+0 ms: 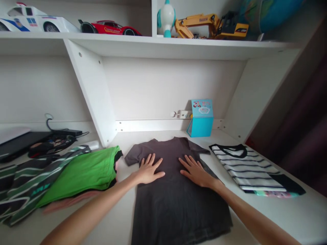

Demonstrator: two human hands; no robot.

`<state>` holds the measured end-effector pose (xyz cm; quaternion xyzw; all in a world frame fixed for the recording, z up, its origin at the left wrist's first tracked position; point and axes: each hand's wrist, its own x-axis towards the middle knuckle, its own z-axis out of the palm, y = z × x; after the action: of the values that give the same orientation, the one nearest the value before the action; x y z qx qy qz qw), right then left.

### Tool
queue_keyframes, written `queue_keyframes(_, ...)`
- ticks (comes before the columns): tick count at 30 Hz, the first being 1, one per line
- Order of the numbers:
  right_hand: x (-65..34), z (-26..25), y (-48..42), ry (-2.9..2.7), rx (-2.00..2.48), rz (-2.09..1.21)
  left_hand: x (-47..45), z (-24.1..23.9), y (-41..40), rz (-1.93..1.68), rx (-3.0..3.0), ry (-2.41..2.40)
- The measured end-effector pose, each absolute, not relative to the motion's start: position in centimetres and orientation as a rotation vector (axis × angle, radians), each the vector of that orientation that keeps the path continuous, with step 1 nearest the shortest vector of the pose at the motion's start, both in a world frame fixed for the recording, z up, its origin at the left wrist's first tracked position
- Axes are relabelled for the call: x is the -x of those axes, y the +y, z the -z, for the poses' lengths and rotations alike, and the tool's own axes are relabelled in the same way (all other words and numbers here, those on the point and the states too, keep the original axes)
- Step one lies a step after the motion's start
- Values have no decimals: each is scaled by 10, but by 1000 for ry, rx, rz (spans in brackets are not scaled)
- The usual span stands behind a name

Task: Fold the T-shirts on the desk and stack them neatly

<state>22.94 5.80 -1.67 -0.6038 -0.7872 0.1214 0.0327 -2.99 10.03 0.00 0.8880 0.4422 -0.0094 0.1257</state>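
A dark grey T-shirt [173, 204] lies spread flat on the white desk [293, 217], collar pointing away from me. My left hand [149, 168] rests palm down on its upper left chest, fingers stretched out. My right hand [196, 170] lies flat on the upper right chest, fingers spread as well. Neither hand holds anything.
A loose pile with a green shirt [84, 173] and a green-striped garment [30, 187] lies at the left. A folded black-and-white striped shirt [247, 166] sits at the right on other folded clothes. A blue box [200, 119] stands at the back. Toy vehicles line the upper shelf [153, 44].
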Motion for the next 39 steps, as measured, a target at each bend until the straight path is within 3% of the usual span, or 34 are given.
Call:
queue_keyframes(3,-250,16,68,-2437,1777,-382,43,6,109,-5,-2640,1222)
queue_keyframes(11,-303,8,124,-2191,2117,-49,49,8,112,-80,-2685,1215)
queue_keyframes(16,-325,-11,131,-1767,2335,268,49,9,113,-102,-2701,1217)
queue_keyframes(23,-308,13,69,-2060,2238,-162,48,9,112,-106,-2700,1220)
queue_keyframes(30,-305,23,37,-1695,1895,-951,47,10,112,-107,-2702,1228)
queue_keyframes(35,-306,17,18,-1655,2062,-823,47,12,112,-128,-2703,1223)
queue_keyframes(39,-298,1,5,-1723,1852,-1071,48,12,112,-130,-2700,1226)
